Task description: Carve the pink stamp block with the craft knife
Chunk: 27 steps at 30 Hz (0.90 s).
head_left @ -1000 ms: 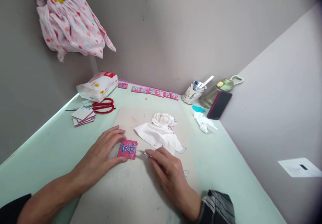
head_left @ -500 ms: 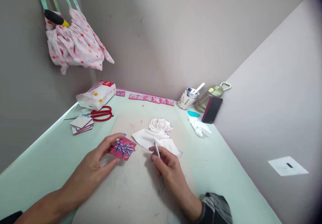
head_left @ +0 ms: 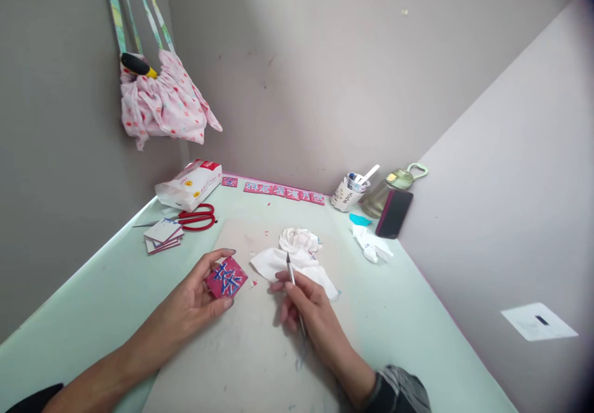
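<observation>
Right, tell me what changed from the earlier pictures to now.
The left hand lifted the pink tile off the board and tilted it, gripped between thumb and fingers. The right hand turned the thin tool from flat beside the tile to tip-up. The tissues, scissors and cup stayed put.

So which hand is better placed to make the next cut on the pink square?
Probably the right hand: it holds the thin craft knife, tip up, beside the pink square. The left hand pinches that square, lifted off the work board.
</observation>
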Tool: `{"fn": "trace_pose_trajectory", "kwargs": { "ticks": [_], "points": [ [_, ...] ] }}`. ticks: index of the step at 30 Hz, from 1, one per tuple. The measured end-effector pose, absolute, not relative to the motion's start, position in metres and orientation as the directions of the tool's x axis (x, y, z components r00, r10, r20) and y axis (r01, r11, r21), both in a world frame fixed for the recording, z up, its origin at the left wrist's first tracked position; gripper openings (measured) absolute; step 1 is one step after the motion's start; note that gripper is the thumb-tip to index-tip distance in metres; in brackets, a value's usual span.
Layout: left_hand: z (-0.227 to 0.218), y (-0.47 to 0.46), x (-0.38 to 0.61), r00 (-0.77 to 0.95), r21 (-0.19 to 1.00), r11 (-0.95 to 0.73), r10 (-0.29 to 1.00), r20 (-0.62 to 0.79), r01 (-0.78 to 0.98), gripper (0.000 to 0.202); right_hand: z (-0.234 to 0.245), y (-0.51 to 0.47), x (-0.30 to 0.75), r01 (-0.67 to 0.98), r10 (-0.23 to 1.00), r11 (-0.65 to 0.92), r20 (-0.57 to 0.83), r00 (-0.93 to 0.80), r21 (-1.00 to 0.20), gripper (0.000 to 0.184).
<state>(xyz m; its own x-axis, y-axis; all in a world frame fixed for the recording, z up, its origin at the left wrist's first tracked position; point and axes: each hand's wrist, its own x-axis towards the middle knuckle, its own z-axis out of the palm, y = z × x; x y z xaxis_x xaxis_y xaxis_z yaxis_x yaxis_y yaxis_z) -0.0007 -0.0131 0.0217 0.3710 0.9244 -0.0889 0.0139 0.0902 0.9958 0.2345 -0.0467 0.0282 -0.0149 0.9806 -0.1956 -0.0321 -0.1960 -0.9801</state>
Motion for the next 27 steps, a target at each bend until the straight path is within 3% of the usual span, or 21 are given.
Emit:
{"fn": "trace_pose_trajectory", "kwargs": {
  "ticks": [3, 5, 11, 16, 22, 27],
  "points": [
    [0.023, -0.013, -0.003, 0.362, 0.995, 0.032, 0.930, -0.063, 0.093, 0.062, 0.028, -0.053, 0.231, 0.165, 0.992, -0.103, -0.114, -0.059, -0.981, 0.040],
    [0.024, -0.014, -0.004, 0.350, 0.987, -0.007, 0.936, -0.050, 0.158, 0.065, 0.028, -0.056, 0.228, 0.206, 0.993, -0.066, -0.084, -0.079, -0.976, 0.039],
    [0.029, -0.022, 0.004, 0.352, 0.943, -0.083, 0.935, -0.038, 0.321, 0.061, 0.022, -0.056, 0.226, 0.125, 0.990, -0.116, -0.125, -0.065, -0.985, 0.029],
    [0.027, -0.030, 0.012, 0.457, 0.900, -0.176, 0.889, -0.029, 0.399, 0.065, 0.024, -0.058, 0.221, 0.047, 0.989, -0.104, -0.108, -0.103, -0.993, 0.018],
    [0.020, -0.034, 0.017, 0.561, 0.902, -0.226, 0.827, -0.022, 0.368, 0.067, 0.030, -0.059, 0.216, -0.057, 0.978, -0.133, -0.122, -0.169, -0.989, 0.018],
    [0.018, -0.031, 0.016, 0.543, 0.942, -0.148, 0.839, -0.041, 0.300, 0.055, 0.030, -0.057, 0.219, -0.076, 0.985, -0.127, -0.117, -0.124, -0.989, 0.019]
  ]
}}
